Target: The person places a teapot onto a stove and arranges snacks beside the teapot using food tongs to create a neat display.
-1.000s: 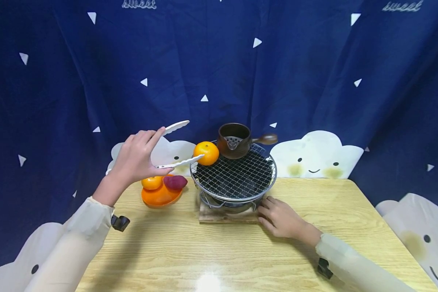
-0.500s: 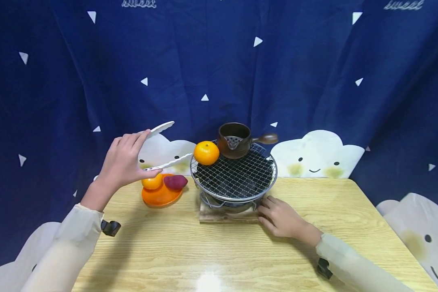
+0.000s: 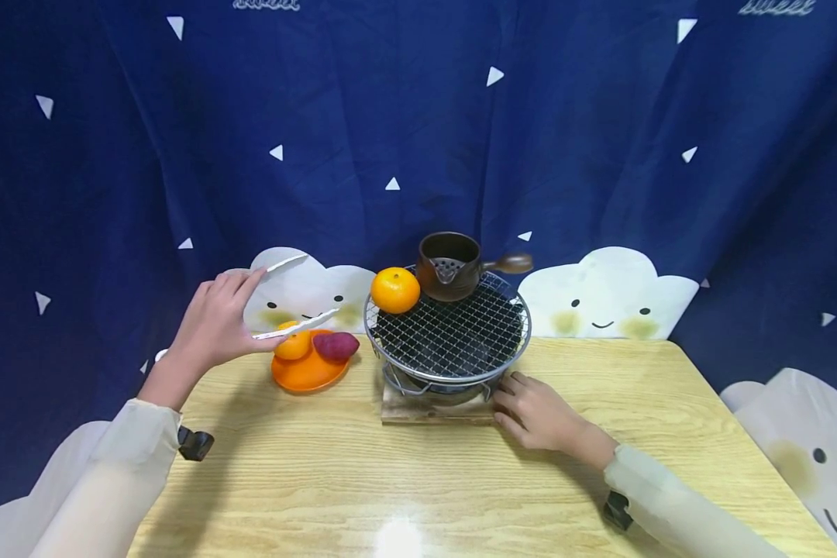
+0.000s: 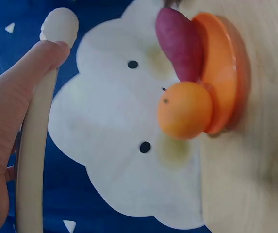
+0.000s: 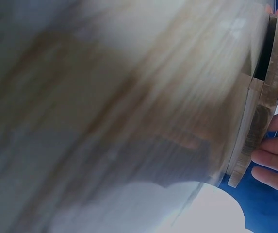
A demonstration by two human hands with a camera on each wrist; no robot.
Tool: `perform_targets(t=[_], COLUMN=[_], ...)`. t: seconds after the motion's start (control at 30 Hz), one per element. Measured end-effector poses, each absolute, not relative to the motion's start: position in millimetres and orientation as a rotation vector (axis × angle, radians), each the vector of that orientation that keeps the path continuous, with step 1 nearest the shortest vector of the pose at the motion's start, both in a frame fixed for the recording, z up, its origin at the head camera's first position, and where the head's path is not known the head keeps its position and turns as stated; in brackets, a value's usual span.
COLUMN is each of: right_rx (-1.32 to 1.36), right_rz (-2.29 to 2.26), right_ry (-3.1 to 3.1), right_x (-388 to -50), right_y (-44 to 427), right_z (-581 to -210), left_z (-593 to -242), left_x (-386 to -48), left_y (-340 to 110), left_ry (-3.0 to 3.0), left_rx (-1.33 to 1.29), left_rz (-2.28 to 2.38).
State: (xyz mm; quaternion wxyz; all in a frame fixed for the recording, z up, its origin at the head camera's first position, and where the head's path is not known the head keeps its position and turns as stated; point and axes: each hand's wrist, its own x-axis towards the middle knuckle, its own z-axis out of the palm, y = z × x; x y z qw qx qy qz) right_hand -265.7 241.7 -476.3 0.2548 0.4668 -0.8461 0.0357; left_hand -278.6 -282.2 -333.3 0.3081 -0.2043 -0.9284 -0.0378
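My left hand (image 3: 219,319) holds white tongs (image 3: 297,325) between thumb and fingers, their arms apart with nothing between them. Just beyond the tongs lies an orange plate (image 3: 307,378) with an orange fruit (image 4: 185,110) and a purple sweet potato (image 3: 336,346) on it. Another orange (image 3: 394,291) rests at the left of the round wire grill (image 3: 453,341), beside a brown pot (image 3: 449,267) with a side handle. My right hand (image 3: 539,412) touches the right end of the wooden base (image 3: 425,411) under the grill; its fingers are lightly bent against the edge in the right wrist view.
The wooden table (image 3: 363,480) extends in front of the grill. Behind it hangs a dark blue curtain (image 3: 432,116) with white triangles, and white smiling clouds (image 3: 603,298) stand along the table's back edge.
My left hand has drawn back left and slightly down with the tongs, away from the orange on the grill. That orange stays there. My right hand has hardly moved.
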Motion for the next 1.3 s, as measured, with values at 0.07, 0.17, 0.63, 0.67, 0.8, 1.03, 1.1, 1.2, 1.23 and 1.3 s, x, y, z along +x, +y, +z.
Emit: perform_targets(t=[0.07, 0.17, 0.63, 0.67, 0.8, 1.03, 1.1, 1.2, 1.23, 1.3], right_rx=[1.269, 1.272, 1.29, 1.29, 1.29, 1.288, 1.288, 1.291, 1.292, 1.294], right_rz=[0.094, 0.091, 0.088, 0.089, 0.095, 0.083, 0.074, 0.071, 0.07, 0.071], right_ry=[-2.304, -2.307, -2.306, -2.304, -2.298, -2.299, -2.299, -2.3, -2.301, -2.305], right_x=[-266.0, -266.2, -265.0, -265.2, -266.2, -267.0, -267.2, -267.2, -267.2, -267.1], right_y=[241.2, 241.1, 242.1, 242.1, 241.9, 242.5, 242.8, 242.9, 242.9, 242.7], right_z=[-475.9, -475.6, -474.6, -474.7, -474.5, -474.7, -474.6, -474.1, -474.1, -474.0], left_z=[-337.7, -345.4, -369.9, -370.7, -372.6, -374.7, -376.5, -379.9, -381.0, -383.1], left_x=[-277.9, -278.7, -283.7, -284.4, -285.5, -287.4, -288.3, -290.5, -291.2, -292.5], left_y=[-286.4, -292.9, -305.2, -305.7, -306.5, -307.7, -308.8, -310.6, -311.2, -312.1], left_ry=[-2.489, -2.529, -2.682, -2.683, -2.69, -2.727, -2.738, -2.753, -2.757, -2.766], left_rx=[-0.525, -0.511, -0.516, -0.519, -0.52, -0.505, -0.499, -0.495, -0.493, -0.487], left_rz=[-0.093, -0.065, 0.035, 0.039, 0.039, 0.055, 0.067, 0.086, 0.089, 0.093])
